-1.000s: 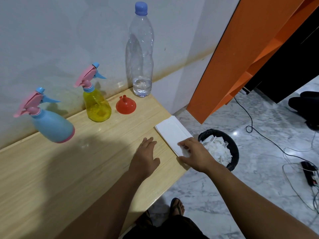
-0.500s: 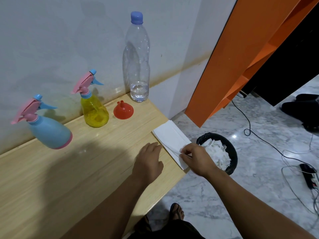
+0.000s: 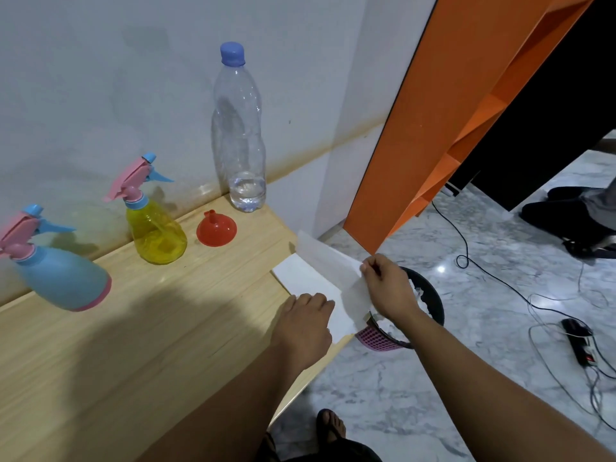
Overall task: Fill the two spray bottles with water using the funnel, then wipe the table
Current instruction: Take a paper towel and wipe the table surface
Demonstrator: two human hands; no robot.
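Pinching one thin white tissue sheet (image 3: 328, 261), right hand (image 3: 388, 286) lifts it off the white tissue stack (image 3: 301, 278) at the wooden counter (image 3: 140, 331) corner. Left hand (image 3: 305, 323), grip relaxed, presses the stack flat. Behind the stack: red plastic funnel (image 3: 216, 228), yellow spray bottle (image 3: 155, 225), blue spray bottle (image 3: 56, 273), clear capped water bottle (image 3: 238, 135). Black wastebasket (image 3: 430, 305) sits right of the stack, on the floor.

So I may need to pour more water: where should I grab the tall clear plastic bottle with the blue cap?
Grip the tall clear plastic bottle around its narrower waist, coming from the front; it stands upright against the wall, so the back is blocked.
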